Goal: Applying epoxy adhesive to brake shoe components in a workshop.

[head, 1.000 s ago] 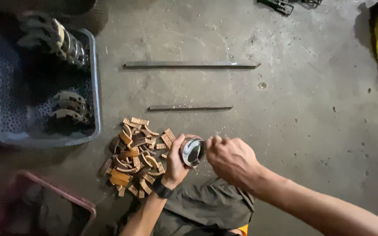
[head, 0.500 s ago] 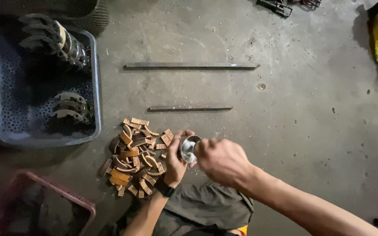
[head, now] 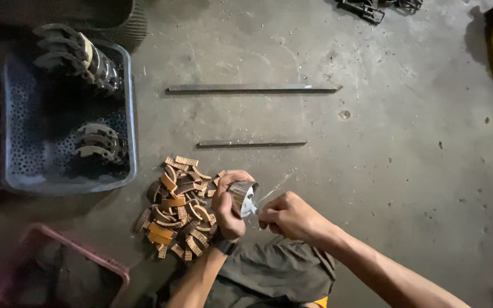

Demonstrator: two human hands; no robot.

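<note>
The left hand (head: pixel 227 208) has its fingers clamped around a curved metal shoe (head: pixel 243 197), holding it just above the floor (head: pixel 383 171) near the floor's lower edge. The right hand (head: pixel 292 217) is beside it, fingers pinched together on a thin tool (head: pixel 269 197) whose tip meets the shoe. A pile of brown lining strips (head: pixel 178 208) lies on the floor just left of the left hand. Further left sits a grey basket (head: pixel 129 137) holding more shoes (head: pixel 95 142). Two metal bars (head: pixel 252 88) lie on the floor above the hands. A pink crate (head: pixel 87 254) is at the lower left corner.
</note>
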